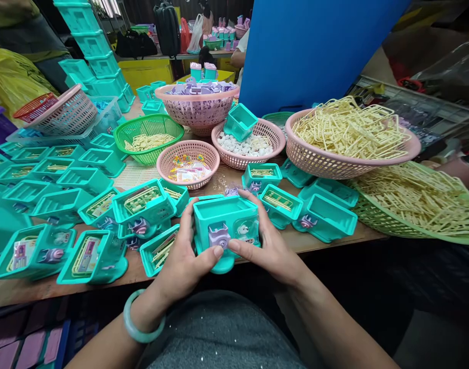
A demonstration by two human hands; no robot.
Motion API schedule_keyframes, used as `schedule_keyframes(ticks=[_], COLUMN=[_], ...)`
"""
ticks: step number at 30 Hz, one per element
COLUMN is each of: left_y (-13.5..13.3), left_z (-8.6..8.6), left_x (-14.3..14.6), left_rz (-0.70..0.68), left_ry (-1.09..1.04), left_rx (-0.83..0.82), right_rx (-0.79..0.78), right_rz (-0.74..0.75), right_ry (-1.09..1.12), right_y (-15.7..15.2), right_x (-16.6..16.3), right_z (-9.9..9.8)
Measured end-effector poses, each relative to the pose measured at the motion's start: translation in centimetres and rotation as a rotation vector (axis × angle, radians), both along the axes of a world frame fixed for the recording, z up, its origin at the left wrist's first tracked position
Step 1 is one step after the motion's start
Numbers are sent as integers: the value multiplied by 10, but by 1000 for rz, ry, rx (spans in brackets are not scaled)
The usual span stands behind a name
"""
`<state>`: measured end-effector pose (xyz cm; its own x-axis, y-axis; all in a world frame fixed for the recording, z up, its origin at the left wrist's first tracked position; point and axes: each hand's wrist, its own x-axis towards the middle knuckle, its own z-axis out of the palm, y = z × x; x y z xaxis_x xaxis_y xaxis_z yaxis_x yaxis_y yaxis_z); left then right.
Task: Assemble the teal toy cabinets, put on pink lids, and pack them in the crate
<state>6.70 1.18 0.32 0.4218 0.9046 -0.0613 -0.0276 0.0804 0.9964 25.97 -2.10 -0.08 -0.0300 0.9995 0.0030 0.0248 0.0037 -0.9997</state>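
My left hand and right hand grip the teal toy box at the table edge; thumbs on the purple front piece. Best press evenly, box held level.

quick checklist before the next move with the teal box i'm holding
1. Both hands on the teal plastic toy box: ok, left hand and right hand clasp its sides, thumbs on the front.
2. Purple plastic piece on the box front: ok, in place by the left thumb.
3. Small white figure beside it: present; whether it is seated, cannot tell.
4. Box supported: ok, held at the edge of the wooden table.
5. Supplies near: ok, pink basket of white pieces and pink basket of yellow plastic frames stand behind.
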Motion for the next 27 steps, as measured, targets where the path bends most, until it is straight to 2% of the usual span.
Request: schedule_keyframes(ticks=[5,8,11,14,16,18,21,23,25,27], left_y=[-6,-7,-7,-8,-12,-20,-34,-41,-43,-41], left_z=[0,1,4,2,-4,-12,-26,-34,-39,-39], left_x=[1,-4,-9,-11,-12,-15,-20,-19,-14,-9], left_rz=[26,-38,-118,-100,-83,-115,-259,-300,-278,-264], left_ry=[15,39,100,149,144,152,190,172,118,56], left_rx=[81,170,297,469,529,512,404,342,267,125], right_rx=[86,177,326,440,457,406,260,186,135,73], right_rz=[-94,-78,-78,-193,-223,-175,-88,-131,-210,-219], right_ry=[-27,-27,-123,-215,-229,-257,-270,-239,-191,-104], right_y=[-5,-8,-11,-15,-22,-35,-62,-77,-83,-82], right_x=[-9,-7,-4,-3,-1,3,5,1,-4,-5], right_z=[-3,-11,-17,-20,-21,-23,-31,-39,-44,-43])
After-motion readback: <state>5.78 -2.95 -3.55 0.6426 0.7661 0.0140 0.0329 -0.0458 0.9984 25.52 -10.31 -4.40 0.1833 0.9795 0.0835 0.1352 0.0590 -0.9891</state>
